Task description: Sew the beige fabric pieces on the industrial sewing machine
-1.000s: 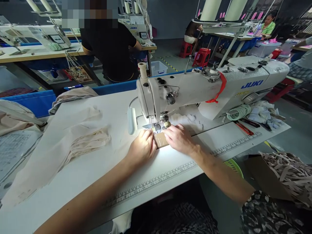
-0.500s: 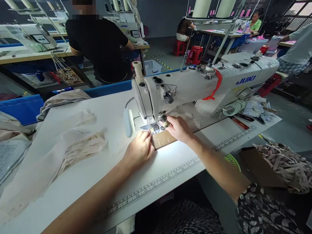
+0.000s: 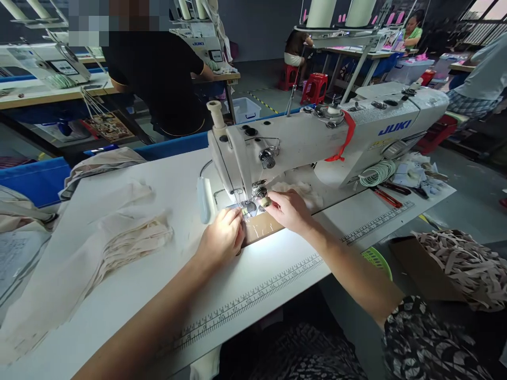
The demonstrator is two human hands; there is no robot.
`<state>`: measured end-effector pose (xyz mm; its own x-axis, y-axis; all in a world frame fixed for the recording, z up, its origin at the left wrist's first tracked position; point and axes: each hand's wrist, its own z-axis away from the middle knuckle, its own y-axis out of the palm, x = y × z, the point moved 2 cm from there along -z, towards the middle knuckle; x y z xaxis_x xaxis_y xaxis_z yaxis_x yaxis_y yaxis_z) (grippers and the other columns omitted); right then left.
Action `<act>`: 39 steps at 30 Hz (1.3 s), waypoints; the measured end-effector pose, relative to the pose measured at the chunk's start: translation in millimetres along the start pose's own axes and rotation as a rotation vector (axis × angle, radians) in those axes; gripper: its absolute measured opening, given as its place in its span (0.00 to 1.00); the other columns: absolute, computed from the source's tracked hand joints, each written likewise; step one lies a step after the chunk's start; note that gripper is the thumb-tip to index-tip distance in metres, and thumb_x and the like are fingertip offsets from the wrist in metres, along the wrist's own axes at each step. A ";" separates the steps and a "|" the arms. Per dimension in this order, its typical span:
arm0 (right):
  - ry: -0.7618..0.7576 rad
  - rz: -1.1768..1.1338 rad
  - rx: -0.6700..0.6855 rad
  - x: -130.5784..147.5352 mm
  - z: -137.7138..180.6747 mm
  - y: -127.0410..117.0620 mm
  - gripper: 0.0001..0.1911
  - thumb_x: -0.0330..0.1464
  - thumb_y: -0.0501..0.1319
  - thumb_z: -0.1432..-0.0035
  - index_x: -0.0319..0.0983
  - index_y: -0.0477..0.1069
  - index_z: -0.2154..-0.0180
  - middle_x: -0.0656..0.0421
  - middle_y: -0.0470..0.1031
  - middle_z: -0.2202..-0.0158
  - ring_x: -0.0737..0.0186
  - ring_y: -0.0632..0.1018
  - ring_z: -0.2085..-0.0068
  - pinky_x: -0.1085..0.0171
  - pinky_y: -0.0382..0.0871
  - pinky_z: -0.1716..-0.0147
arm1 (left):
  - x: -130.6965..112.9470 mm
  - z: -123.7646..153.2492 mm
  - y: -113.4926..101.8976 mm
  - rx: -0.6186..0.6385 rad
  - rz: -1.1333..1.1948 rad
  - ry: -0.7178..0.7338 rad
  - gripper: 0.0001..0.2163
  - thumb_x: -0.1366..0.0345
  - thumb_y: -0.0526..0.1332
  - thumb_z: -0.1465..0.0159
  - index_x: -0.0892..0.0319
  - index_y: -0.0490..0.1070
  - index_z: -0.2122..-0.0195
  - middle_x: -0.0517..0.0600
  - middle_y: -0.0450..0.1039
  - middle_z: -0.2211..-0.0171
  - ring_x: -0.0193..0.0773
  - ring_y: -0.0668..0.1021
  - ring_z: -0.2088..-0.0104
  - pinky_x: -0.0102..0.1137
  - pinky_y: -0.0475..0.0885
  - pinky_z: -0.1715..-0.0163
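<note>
A white JUKI sewing machine (image 3: 328, 132) stands on the white table. My left hand (image 3: 222, 232) rests left of its needle area, fingers bent and pressed together; whatever they hold, if anything, is hidden. My right hand (image 3: 290, 212) is on the other side, thumb and fingers closed on a small pale round knob (image 3: 265, 201) beside the presser foot. Between my hands, at the table's front edge, lies a brown plate (image 3: 259, 228), lit by the machine's lamp. Left of my left hand is a layered stack of thin beige fabric (image 3: 130, 240).
A ruler strip (image 3: 253, 298) runs along the table's front edge. Red-handled snips (image 3: 386, 198), a green coil (image 3: 377, 174) and fabric scraps (image 3: 418, 171) lie at the right. A box of fabric strips (image 3: 467, 269) stands lower right. A person in black (image 3: 154, 79) sits ahead.
The view has shifted slightly, so the machine sits a little further left. Both hands stay beside the needle area, with little visible movement. The person ahead has leaned left.
</note>
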<state>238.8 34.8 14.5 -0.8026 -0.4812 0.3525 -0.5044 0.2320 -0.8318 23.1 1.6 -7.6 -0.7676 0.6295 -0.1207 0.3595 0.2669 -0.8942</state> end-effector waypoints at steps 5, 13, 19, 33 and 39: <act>-0.066 -0.080 0.064 12.7 9.4 1.0 0.15 0.28 0.58 0.31 0.39 0.71 0.73 0.63 0.71 0.77 0.67 0.64 0.74 0.64 0.53 0.69 | 8.0 -4.6 -23.0 0.222 -0.183 -0.394 0.12 0.65 0.53 0.29 0.58 0.77 0.59 0.60 0.78 0.55 0.54 0.81 0.59 0.39 0.72 0.68; 0.078 -0.204 0.335 61.1 16.8 18.7 0.11 0.35 0.64 0.34 0.41 0.70 0.71 0.58 0.76 0.66 0.62 0.73 0.65 0.61 0.64 0.61 | 31.5 13.1 -57.1 0.287 0.480 -0.743 0.15 0.49 0.61 0.38 0.55 0.73 0.74 0.48 0.74 0.76 0.41 0.77 0.73 0.34 0.72 0.67; 0.256 -0.282 0.351 91.3 9.7 26.0 0.16 0.46 0.69 0.38 0.43 0.76 0.56 0.51 0.80 0.54 0.51 0.78 0.58 0.57 0.67 0.62 | 12.7 35.9 -79.8 0.179 0.828 -0.815 0.19 0.43 0.70 0.48 0.56 0.78 0.73 0.48 0.77 0.75 0.41 0.79 0.70 0.36 0.79 0.64; -0.022 -0.418 0.195 69.4 18.4 32.3 0.08 0.27 0.57 0.33 0.41 0.74 0.57 0.59 0.79 0.66 0.60 0.79 0.65 0.63 0.72 0.64 | 22.1 82.5 -85.2 0.046 0.842 -0.983 0.18 0.43 0.61 0.41 0.53 0.67 0.67 0.39 0.60 0.81 0.34 0.64 0.81 0.29 0.60 0.79; -0.295 -0.005 0.177 62.9 21.3 35.9 0.15 0.25 0.51 0.28 0.42 0.74 0.64 0.52 0.76 0.65 0.55 0.74 0.67 0.56 0.66 0.68 | 51.9 98.5 -99.5 0.261 0.074 -0.823 0.10 0.54 0.56 0.38 0.52 0.71 0.68 0.49 0.80 0.69 0.45 0.78 0.70 0.34 0.67 0.69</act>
<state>177.0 -5.2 -2.4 -0.6606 -0.7118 0.2387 -0.4240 0.0913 -0.9011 -104.8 -64.1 32.6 -0.9232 -0.1168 -0.3661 0.3678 0.0070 -0.9299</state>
